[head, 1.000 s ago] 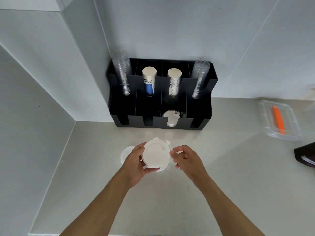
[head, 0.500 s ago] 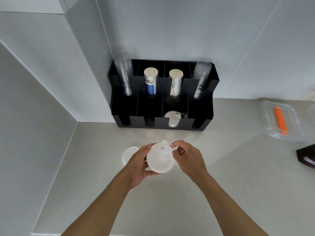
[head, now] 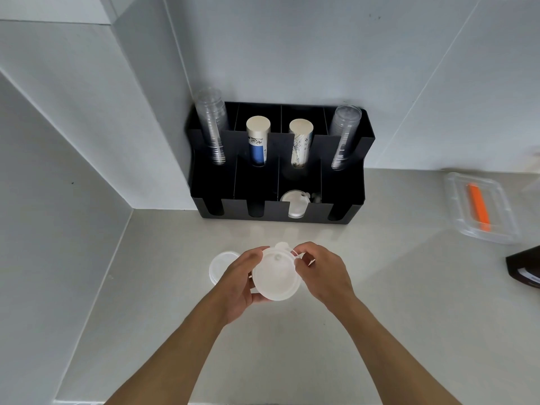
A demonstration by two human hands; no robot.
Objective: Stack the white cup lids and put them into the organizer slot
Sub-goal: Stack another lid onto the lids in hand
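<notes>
Writing: I can read no words anywhere; the blue-printed paper cups (head: 257,141) and the sketch-printed paper cups (head: 301,143) carry patterns too small for me to make out, and a pale label on the dark object (head: 526,268) at the right edge is illegible.
Left hand: my left hand (head: 238,283) is curled around the left rim of the white lid (head: 276,274), thumb over the top edge, fingers underneath, pressing it from that side.
Right hand: my right hand (head: 323,271) pinches the lid's far right rim, thumb and forefinger closed together just beside the small round tab at its top edge.
Held lid: I see it between both hands, raised above the counter (head: 380,287), its broad face tilted up toward the camera; whether it is one lid or several nested I cannot tell.
Second lid: another white lid on the counter (head: 219,263) lies flat just left of my left hand, partly hidden behind it.
Organizer: the black organizer (head: 342,207) stands against the wall beyond my hands, well apart from them.
Slot: the third front compartment from the left already holds white lids (head: 295,204), showing through its cut-out.
Other slots: clear cup stacks (head: 211,133) fill the outer rear compartments.
Right side: a clear container (head: 458,211) holds an orange item (head: 479,207).
</notes>
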